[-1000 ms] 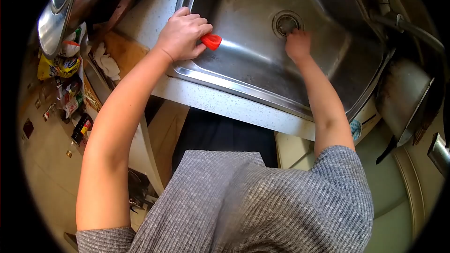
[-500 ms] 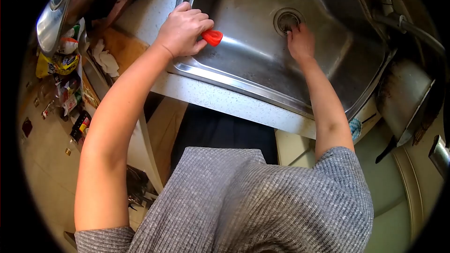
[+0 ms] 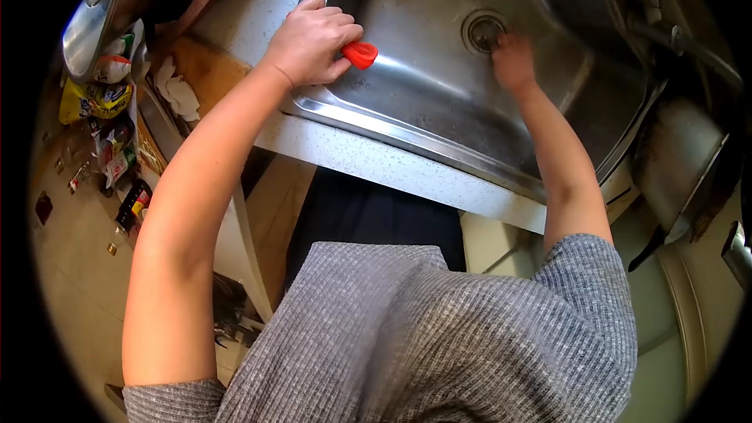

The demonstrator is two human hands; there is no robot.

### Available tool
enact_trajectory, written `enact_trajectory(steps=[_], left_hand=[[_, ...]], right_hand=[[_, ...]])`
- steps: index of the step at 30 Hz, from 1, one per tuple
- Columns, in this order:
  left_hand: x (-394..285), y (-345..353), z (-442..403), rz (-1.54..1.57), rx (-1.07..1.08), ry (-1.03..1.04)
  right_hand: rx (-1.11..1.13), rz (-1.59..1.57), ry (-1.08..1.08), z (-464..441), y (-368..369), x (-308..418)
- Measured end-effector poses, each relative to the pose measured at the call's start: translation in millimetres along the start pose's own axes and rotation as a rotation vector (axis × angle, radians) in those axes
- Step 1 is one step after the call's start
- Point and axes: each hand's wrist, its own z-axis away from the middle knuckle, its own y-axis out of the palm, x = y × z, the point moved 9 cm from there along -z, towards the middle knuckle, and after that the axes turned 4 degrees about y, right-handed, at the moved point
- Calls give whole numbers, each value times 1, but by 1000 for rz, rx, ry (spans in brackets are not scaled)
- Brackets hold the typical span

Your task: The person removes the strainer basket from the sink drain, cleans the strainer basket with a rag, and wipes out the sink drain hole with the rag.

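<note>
My left hand [image 3: 311,39] is closed round a red object [image 3: 360,55] above the near left corner of the steel sink [image 3: 423,121]. Only a smooth, rounded red end pokes out past the fingers, so its kind is hidden. Inside the sink, my right hand [image 3: 514,63] is low, at the right edge of the round drain [image 3: 484,31]. Its fingers are bent together and blurred by motion; whatever they may hold cannot be made out.
A speckled white counter [image 3: 376,160] borders the sink's near edge. The faucet [image 3: 674,37] reaches in from the right, above a pan [image 3: 681,160]. At left are a crumpled white cloth [image 3: 176,92] and several colourful packets [image 3: 98,102].
My right hand has shifted slightly right, from over the drain to its right edge. My left hand, still round the red object, has moved slightly up and right.
</note>
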Motion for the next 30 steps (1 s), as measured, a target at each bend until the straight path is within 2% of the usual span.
enact_trajectory(steps=[2,7,13,16,19,30], left_hand=[[2,6,1,6,73,-20],[2,5,1,14,65,-16],[2,6,2,30,74,-15],[2,5,1,47,43,-12],[3,3,3,48,33,-7],[1,2,2,14,27,4]], right_hand=[[45,-23,-3,-3,3,3],[127,-13,134,-8,18,3],[199,48,110,-5,11,10],[49,69,92,4,-9,15],[19,-38,41,11,-25,17],[53,-1,59,-7,-25,7]])
